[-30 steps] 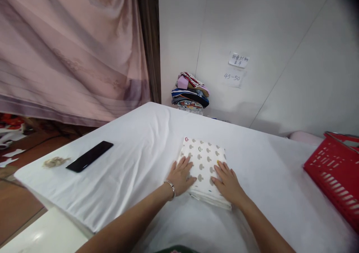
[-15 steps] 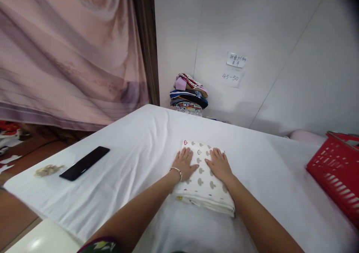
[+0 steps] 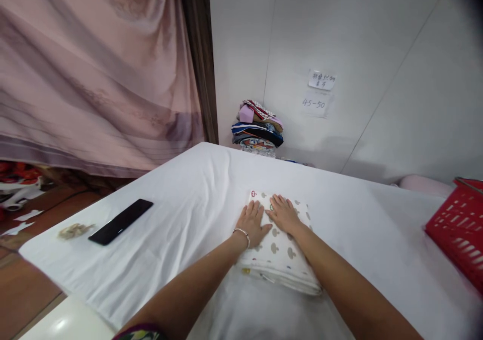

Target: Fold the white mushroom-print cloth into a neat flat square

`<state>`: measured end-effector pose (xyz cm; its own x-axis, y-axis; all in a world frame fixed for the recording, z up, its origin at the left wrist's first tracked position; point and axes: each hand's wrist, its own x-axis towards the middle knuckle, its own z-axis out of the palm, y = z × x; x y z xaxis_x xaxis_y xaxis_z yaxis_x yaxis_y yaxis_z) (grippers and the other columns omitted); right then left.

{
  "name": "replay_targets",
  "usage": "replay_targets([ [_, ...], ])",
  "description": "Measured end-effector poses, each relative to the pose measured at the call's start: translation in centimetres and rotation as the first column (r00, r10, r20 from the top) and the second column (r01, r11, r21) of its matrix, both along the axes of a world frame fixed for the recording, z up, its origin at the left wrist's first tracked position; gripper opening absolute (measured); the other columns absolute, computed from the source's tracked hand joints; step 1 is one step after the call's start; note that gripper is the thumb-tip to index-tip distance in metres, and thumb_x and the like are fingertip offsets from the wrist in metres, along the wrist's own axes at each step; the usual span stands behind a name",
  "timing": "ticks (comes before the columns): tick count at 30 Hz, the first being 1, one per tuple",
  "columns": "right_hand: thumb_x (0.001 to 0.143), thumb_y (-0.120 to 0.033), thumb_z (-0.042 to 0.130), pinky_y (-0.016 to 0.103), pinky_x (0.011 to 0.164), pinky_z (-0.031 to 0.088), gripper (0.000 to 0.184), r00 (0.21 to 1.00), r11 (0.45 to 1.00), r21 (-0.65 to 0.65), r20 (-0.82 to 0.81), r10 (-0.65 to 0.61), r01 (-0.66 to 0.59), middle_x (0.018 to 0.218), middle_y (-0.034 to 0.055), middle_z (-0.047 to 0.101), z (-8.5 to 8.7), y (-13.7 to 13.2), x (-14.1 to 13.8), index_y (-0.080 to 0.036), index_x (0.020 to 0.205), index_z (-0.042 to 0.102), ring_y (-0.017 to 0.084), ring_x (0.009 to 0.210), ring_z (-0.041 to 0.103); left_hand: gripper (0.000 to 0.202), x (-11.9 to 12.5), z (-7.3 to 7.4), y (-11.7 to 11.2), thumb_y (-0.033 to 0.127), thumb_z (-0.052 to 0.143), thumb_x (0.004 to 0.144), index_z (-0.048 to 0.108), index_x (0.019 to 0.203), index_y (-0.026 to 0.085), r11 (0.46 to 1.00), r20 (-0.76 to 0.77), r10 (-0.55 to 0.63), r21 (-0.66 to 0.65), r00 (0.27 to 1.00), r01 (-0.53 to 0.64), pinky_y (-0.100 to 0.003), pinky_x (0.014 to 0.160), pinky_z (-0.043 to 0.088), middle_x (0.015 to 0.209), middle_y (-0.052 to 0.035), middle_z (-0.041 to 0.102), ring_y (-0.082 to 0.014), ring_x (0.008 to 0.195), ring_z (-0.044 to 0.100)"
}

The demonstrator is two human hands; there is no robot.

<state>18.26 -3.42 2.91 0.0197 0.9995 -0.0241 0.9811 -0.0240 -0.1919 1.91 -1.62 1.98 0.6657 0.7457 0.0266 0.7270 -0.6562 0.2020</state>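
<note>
A folded white cloth with a grey mushroom-like print lies on the white-covered table in front of me. My left hand rests flat on the cloth's left part, fingers stretched out; a silver bracelet circles that wrist. Near the cloth's far middle, my right hand lies flat with its fingers spread. The two hands are close together, and neither grasps anything. Several folded layers show along the near edge of the cloth.
To the left lie a black phone-like slab and a small beige tangled bundle. A red plastic basket stands at the right edge. Behind the table is a stack of folded fabrics against the wall. A pink curtain hangs at left.
My right hand has slid leftward over the cloth, closer to my left hand. My left hand stays on the left part. The whole view has shifted slightly.
</note>
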Motion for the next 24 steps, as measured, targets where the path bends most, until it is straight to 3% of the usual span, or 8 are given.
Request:
replay_targets([
  [8, 0.091, -0.050, 0.022, 0.041, 0.107, 0.007, 0.058, 1.000, 0.999, 0.037, -0.008, 0.028, -0.028, 0.148, 0.0075, 0.021, 0.0, 0.9, -0.1, -0.018, 0.138, 0.030, 0.022, 0.136, 0.013, 0.072, 0.1, 0.0, -0.1, 0.057, 0.029, 0.084, 0.029, 0.139, 0.011, 1.000, 0.020, 0.000, -0.001, 1.000, 0.000, -0.045, 0.110, 0.010, 0.148, -0.0131, 0.017, -0.0281, 0.137, 0.006],
  [13, 0.090, -0.048, 0.028, 0.043, 0.107, 0.007, 0.058, 0.999, 0.999, -0.028, -0.049, 0.016, -0.017, 0.148, 0.0082, 0.019, 0.2, -0.2, -0.4, -0.017, 0.139, 0.029, 0.023, 0.136, 0.012, 0.073, 0.0, -0.1, 0.0, 0.058, 0.027, 0.084, 0.028, 0.139, 0.011, 1.000, 0.020, -0.005, -0.019, 1.000, 0.006, -0.044, 0.110, 0.011, 0.148, -0.0119, 0.016, -0.0271, 0.137, 0.005],
  [16, 0.089, -0.047, 0.032, 0.044, 0.107, 0.008, 0.057, 0.995, 0.997, -0.070, -0.101, 0.028, -0.035, 0.149, 0.0079, 0.017, 0.4, -3.4, -0.9, -0.019, 0.139, 0.029, 0.024, 0.137, 0.009, 0.073, -0.1, -0.2, 0.0, 0.058, 0.027, 0.083, 0.028, 0.139, 0.011, 1.000, 0.017, -0.006, -0.023, 1.000, 0.006, -0.044, 0.110, 0.010, 0.149, -0.0118, 0.015, -0.0270, 0.137, 0.005],
  [20, 0.089, -0.049, 0.032, 0.044, 0.109, 0.007, 0.059, 0.977, 0.988, -0.059, -0.168, 0.130, -0.141, 0.149, 0.0052, 0.014, 0.2, -10.3, -2.0, -0.022, 0.141, 0.025, 0.022, 0.137, 0.007, 0.074, 0.1, -0.1, -0.1, 0.059, 0.027, 0.083, 0.027, 0.140, 0.012, 0.999, 0.021, 0.006, -0.040, 1.000, -0.005, -0.049, 0.109, 0.007, 0.149, -0.0111, 0.012, -0.0273, 0.137, 0.002],
  [24, 0.089, -0.047, 0.034, 0.045, 0.110, 0.007, 0.055, 0.967, 0.985, -0.009, -0.194, 0.167, -0.172, 0.148, 0.0022, 0.018, 0.0, -16.7, -2.8, -0.026, 0.140, 0.027, 0.022, 0.137, 0.010, 0.071, 0.0, 0.2, 0.3, 0.057, 0.032, 0.082, 0.028, 0.139, 0.015, 0.995, 0.073, 0.010, -0.104, 0.997, -0.002, -0.051, 0.108, 0.009, 0.149, -0.0082, 0.011, -0.0264, 0.137, 0.002],
])
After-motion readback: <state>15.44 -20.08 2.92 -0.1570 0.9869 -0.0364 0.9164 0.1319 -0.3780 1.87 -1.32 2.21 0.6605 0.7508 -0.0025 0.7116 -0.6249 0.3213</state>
